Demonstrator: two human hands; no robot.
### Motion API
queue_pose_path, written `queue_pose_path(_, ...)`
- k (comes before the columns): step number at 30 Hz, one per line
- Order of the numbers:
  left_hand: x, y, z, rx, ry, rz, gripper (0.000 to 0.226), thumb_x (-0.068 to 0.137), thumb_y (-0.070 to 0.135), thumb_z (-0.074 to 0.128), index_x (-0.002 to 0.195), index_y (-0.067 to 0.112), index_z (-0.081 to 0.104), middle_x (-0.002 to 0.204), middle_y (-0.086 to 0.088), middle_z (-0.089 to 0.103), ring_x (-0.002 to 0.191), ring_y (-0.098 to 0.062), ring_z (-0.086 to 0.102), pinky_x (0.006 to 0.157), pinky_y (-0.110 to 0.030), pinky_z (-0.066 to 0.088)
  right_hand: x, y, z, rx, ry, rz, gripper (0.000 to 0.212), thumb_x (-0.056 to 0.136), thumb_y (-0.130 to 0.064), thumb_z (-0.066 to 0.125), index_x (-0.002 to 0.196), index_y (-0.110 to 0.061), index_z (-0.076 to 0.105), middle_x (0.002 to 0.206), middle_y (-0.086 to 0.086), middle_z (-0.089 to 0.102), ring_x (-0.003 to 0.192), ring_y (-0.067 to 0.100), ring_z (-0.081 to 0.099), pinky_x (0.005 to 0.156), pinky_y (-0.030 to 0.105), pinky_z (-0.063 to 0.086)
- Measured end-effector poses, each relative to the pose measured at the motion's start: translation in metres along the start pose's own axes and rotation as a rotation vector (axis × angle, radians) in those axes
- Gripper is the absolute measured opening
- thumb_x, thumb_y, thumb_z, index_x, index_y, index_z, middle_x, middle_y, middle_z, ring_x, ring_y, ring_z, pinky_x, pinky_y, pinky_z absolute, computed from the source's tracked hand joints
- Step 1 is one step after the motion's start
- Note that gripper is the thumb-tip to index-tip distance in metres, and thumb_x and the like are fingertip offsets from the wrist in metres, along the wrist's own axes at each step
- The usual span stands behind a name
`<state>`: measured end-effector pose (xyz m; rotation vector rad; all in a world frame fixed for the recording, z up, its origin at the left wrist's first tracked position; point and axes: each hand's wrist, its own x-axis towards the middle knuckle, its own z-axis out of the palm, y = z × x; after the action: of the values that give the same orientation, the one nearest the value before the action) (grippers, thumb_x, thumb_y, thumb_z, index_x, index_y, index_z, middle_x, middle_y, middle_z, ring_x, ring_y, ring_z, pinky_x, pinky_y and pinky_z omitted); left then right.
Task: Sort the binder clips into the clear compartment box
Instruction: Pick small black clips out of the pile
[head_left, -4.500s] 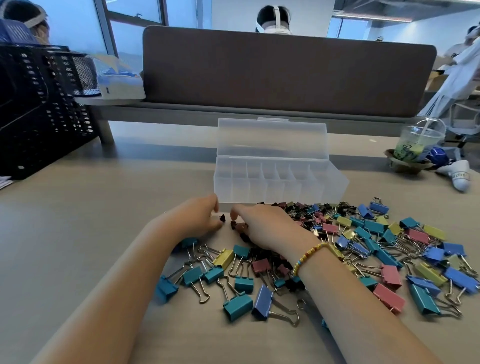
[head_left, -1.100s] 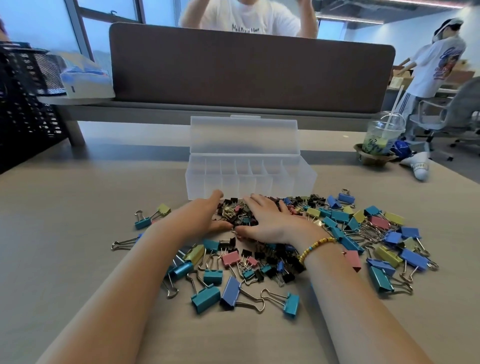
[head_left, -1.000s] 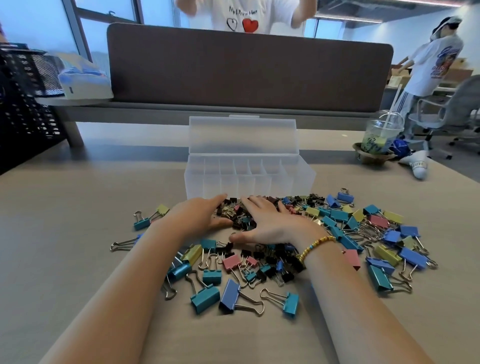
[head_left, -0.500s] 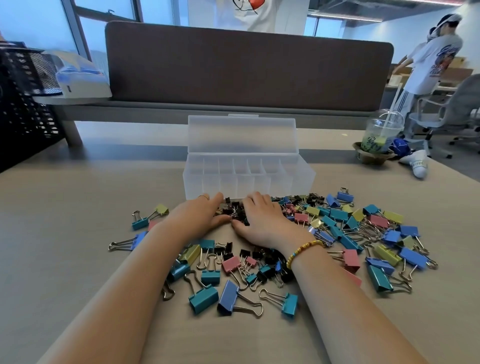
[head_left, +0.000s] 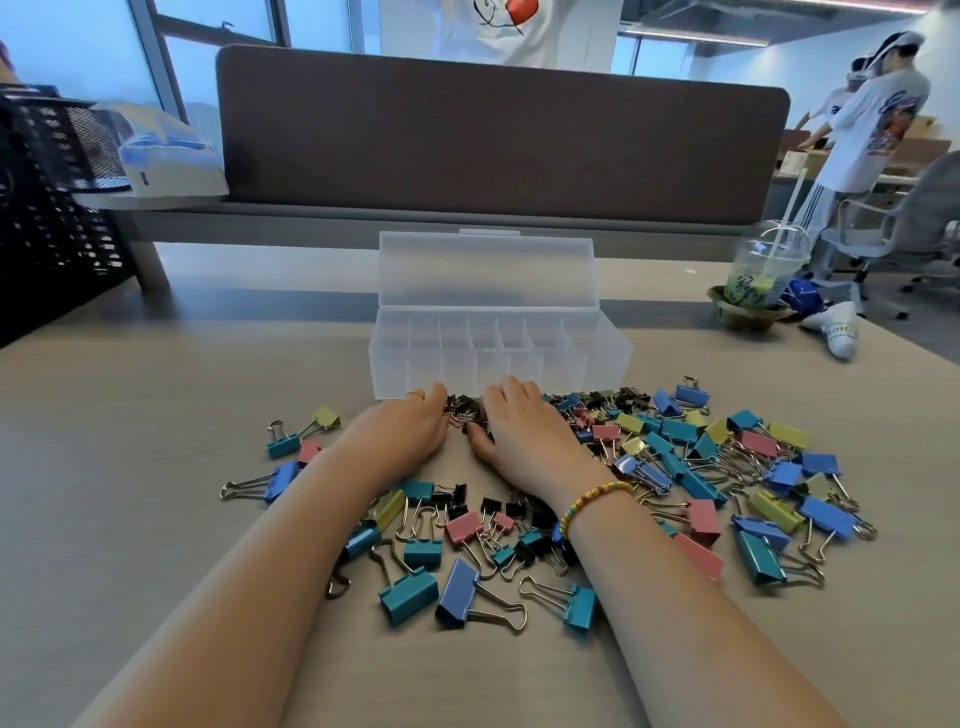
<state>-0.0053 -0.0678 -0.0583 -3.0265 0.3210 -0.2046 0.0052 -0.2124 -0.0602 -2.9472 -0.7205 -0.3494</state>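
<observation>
The clear compartment box (head_left: 602, 356) stands open in the middle of the desk, lid upright, its compartments empty. In front of it lies a wide scatter of binder clips (head_left: 691, 457) in blue, teal, pink, yellow and black. Both hands rest palm down just before the box's front wall, cupped around a small heap of black clips (head_left: 462, 410). My left hand (head_left: 402, 434) is on the heap's left side, my right hand (head_left: 519, 434) on its right. What lies under the palms is hidden.
A black mesh basket (head_left: 47, 208) stands at the far left, a tissue box (head_left: 166, 161) beside it. A brown divider panel (head_left: 498, 135) closes the desk's far edge. An iced drink cup (head_left: 763, 270) sits at the back right. People stand beyond the desk.
Both hands have slid forward towards the box, pushing the small black clips together against its front. Several clips now lie spread out to the left.
</observation>
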Motion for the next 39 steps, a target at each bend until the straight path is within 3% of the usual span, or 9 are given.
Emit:
queue_pose_path(4,0.005,0.0,0.003,-0.017,0.024,-0.008,0.032,0.101,0.034,0.027,0.116,0.008,0.039,0.106,-0.01,0.06,0.097,-0.029,0.062,0.073,-0.035,0.048,0.003,-0.001,0.002,0.014,0.071,0.01,0.03,0.099,-0.029,0.038,0.116,-0.006,0.046,0.115,0.01,0.047,0.108,0.026,0.045,0.078,0.033,0.043)
queue_pose_path(8,0.007,-0.001,-0.001,-0.263,0.048,-0.126,0.034,0.1,0.038,0.027,0.095,0.012,0.048,0.083,-0.003,0.056,0.082,-0.026,0.058,0.065,-0.03,0.04,0.008,0.001,0.006,0.007,0.102,0.019,0.017,0.099,-0.014,0.039,0.11,-0.007,0.05,0.109,0.01,0.051,0.101,0.026,0.05,0.072,0.029,0.039)
queue_pose_path(11,0.008,-0.001,-0.01,-0.677,0.093,-0.224,0.035,0.1,0.034,0.03,0.073,0.017,0.044,0.065,0.003,0.047,0.059,-0.013,0.046,0.051,-0.022,0.032,0.009,0.005,0.0,0.12,0.146,0.069,0.017,0.1,-0.013,0.037,0.098,-0.006,0.052,0.093,0.005,0.05,0.086,0.02,0.051,0.068,0.026,0.036)
queue_pose_path(13,0.007,-0.002,-0.016,-1.171,0.072,-0.336,0.035,0.1,0.029,0.031,0.068,0.019,0.04,0.055,0.005,0.039,0.042,-0.006,0.034,0.039,-0.016,0.026,0.008,0.006,-0.007,0.314,0.19,0.156,0.028,0.101,-0.018,0.031,0.078,-0.012,0.044,0.075,-0.002,0.04,0.068,0.011,0.042,0.061,0.019,0.031)
queue_pose_path(16,0.0,-0.005,-0.027,-1.954,0.007,-0.437,0.033,0.096,0.02,0.03,0.064,0.019,0.035,0.037,0.006,0.028,0.027,-0.002,0.021,0.027,-0.011,0.015,0.006,0.008,-0.016,0.787,0.27,0.388,0.038,0.102,-0.021,0.03,0.065,-0.015,0.035,0.061,-0.003,0.033,0.047,0.003,0.035,0.044,0.011,0.029)
queue_pose_path(19,-0.005,-0.007,-0.031,-2.241,0.045,-0.453,0.034,0.095,0.019,0.029,0.06,0.02,0.033,0.033,0.005,0.025,0.024,0.0,0.022,0.027,-0.008,0.012,0.006,0.015,-0.022,1.348,0.262,0.702,0.03,0.099,-0.019,0.034,0.071,-0.014,0.041,0.062,-0.001,0.032,0.051,0.011,0.031,0.043,0.017,0.032)
queue_pose_path(26,-0.006,-0.009,-0.029,-2.362,0.127,-0.459,0.031,0.091,0.013,0.029,0.06,0.016,0.032,0.046,0.005,0.039,0.025,-0.001,0.024,0.024,-0.011,0.016,0.0,0.02,-0.035,2.21,0.214,0.895,0.021,0.095,-0.002,0.034,0.081,-0.003,0.05,0.067,0.006,0.04,0.041,0.007,0.041,0.029,0.011,0.026)
queue_pose_path(34,-0.011,-0.006,-0.033,-2.419,0.132,-0.42,0.013,0.074,0.009,0.032,0.067,0.009,0.043,0.057,-0.002,0.044,0.03,-0.004,0.027,0.025,-0.011,0.018,-0.004,0.022,-0.034,2.358,0.204,1.009,0.019,0.096,-0.012,0.04,0.077,-0.01,0.042,0.078,0.012,0.049,0.059,0.015,0.053,0.031,0.012,0.037)
queue_pose_path(39,-0.01,-0.009,-0.033,-2.396,0.025,-0.472,0.047,0.096,0.036,0.027,0.064,0.009,0.047,0.054,-0.002,0.044,0.031,-0.004,0.031,0.024,-0.01,0.018,-0.007,0.016,-0.039,2.318,0.146,0.913,0.019,0.095,-0.011,0.048,0.077,-0.008,0.046,0.082,0.019,0.059,0.067,0.02,0.063,0.037,0.016,0.048)
